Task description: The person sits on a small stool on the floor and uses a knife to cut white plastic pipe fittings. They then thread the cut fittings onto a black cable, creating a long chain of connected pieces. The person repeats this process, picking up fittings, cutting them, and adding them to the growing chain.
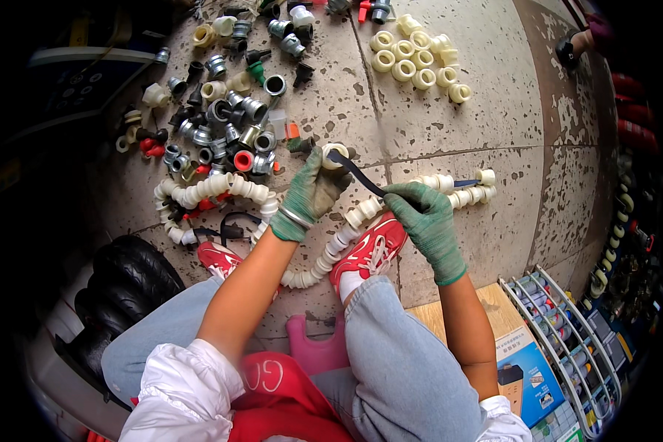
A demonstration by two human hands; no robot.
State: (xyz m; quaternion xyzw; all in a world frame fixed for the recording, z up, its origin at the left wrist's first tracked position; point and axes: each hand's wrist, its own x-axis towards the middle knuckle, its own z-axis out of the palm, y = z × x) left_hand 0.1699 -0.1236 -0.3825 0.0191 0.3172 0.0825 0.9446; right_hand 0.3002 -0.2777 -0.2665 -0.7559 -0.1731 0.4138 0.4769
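Note:
In green-palmed work gloves, my left hand (313,188) grips a cream plastic pipe fitting (334,155), fingers curled round it. A dark flat strap (362,177) runs from the fitting's opening to my right hand (424,214), which is closed on it. Below both hands lies a long string of white ring-shaped fittings (302,278), curving across the floor past my red shoes. At its right end the strap shows again beside a last white fitting (485,177).
Mixed metal, black and red fittings (232,110) are heaped at the left. A cluster of cream fittings (422,59) sits at the far right. Tires (125,283) stand at the left, a wire rack (563,331) at the lower right. A pink stool (317,346) is under me.

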